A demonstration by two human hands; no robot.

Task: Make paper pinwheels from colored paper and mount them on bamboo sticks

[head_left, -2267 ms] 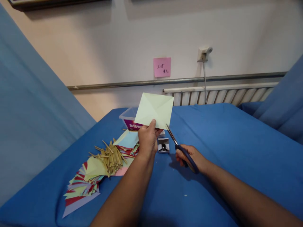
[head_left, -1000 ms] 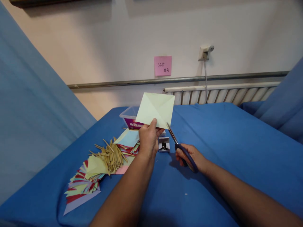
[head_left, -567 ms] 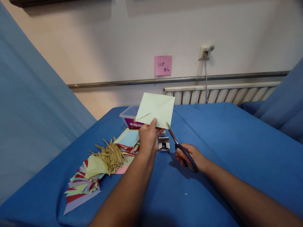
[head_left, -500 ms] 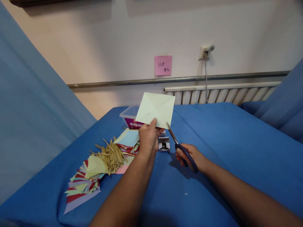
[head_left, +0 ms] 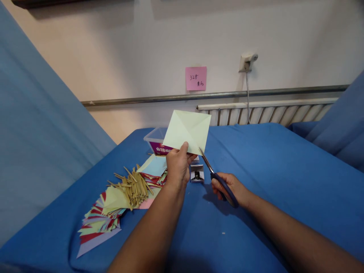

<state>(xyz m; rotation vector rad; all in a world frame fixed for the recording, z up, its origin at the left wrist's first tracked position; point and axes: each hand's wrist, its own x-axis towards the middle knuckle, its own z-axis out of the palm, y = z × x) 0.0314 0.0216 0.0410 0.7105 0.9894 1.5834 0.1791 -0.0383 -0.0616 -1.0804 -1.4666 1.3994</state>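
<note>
A pale green square of paper (head_left: pixel 187 129) with diagonal creases is pinched by its near edge in my left hand (head_left: pixel 178 165), thumb on top and fingers beneath. It is held up above the table. My right hand (head_left: pixel 227 187) grips the dark blue handles of a pair of scissors (head_left: pixel 223 185). The scissor tips meet the paper near its lower right corner; whether the blades are parted there I cannot make out. Just below the paper stands a small white open box (head_left: pixel 197 173) with dark bits inside.
Left of my hands lie a heap of thin tan sticks (head_left: pixel 135 189), fanned coloured paper pieces (head_left: pixel 99 220) and a stack of paper squares (head_left: pixel 153 165). A clear plastic tub (head_left: pixel 155 140) stands behind them. Blue cloth (head_left: pixel 256 163) covers the table; a radiator (head_left: pixel 273 112) lines the wall.
Very little differs. The paper has tilted slightly, and the scissor tips have shifted a touch to the left at its corner. Both hands keep their hold.
</note>
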